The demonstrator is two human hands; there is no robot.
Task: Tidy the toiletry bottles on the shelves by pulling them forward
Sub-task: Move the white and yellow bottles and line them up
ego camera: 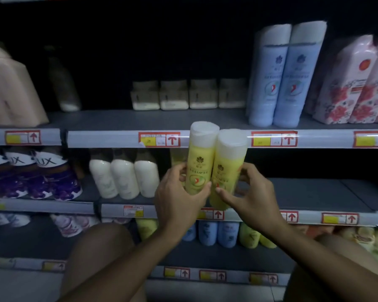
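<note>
left hand (pixel 179 192) grips one yellow bottle (pixel 200 158), right hand (pixel 249 192) grips 2nd yellow bottle (pixel 227 171), both at front of middle shelf (pixel 314 192) w/ white bottles (pixel 123 177) & small jars (pixel 188 94) prob. left to pull fwd.

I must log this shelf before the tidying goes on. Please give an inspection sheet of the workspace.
Surface: grey middle shelf, bare to the right of the hands.
Job's things: two yellow bottles, side by side at the shelf front.
Clutter: white bottles and purple Lux bottles further left.
Hands: left hand grips the left bottle; right hand holds the right one.
Cables: nothing seen.
Surroundings: blue bottles above; price tags on the rails.
</note>
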